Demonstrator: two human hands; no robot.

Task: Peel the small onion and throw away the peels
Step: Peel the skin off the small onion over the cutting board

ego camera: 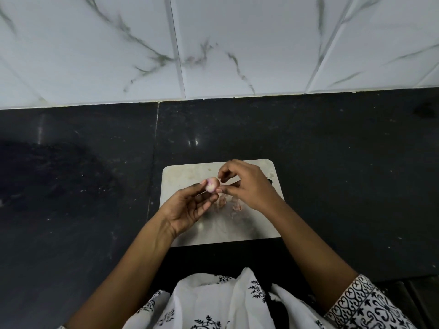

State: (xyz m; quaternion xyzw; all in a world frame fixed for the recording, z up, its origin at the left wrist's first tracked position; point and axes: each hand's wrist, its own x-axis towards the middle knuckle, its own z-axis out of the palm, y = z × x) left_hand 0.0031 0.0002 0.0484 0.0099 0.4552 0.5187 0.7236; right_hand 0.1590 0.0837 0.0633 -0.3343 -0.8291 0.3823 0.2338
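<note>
Pinching the small onion [211, 184] at its fingertips, the left hand [190, 207] holds it in the air above the far half of a pale cutting board [183, 176]. The palm faces up and toward the right, the thumb sits on the onion's left side and the other fingers curl under it. The onion looks almost round, pale with pink-purple patches, and a lighter spot faces the camera and slightly to the left; whether that is the root end or the stem end cannot be told, and no clear long axis shows at this size.

The right hand [247, 186] is just beside the onion on its right. Its thumb and forefinger are curved toward each other with a gap between the tips, close to the onion's upper right, while the lower fingers reach in to touch or nearly touch the onion's right side. Whether this hand pinches a strip of skin cannot be told.

On the board below the hands lie a few pinkish peels [234, 205], blurred. The board rests on a dark stone counter [83, 186] that meets a white marbled tile wall [237, 43]. A black-and-white patterned sleeve [363, 302] covers the right forearm near the frame's edge.
</note>
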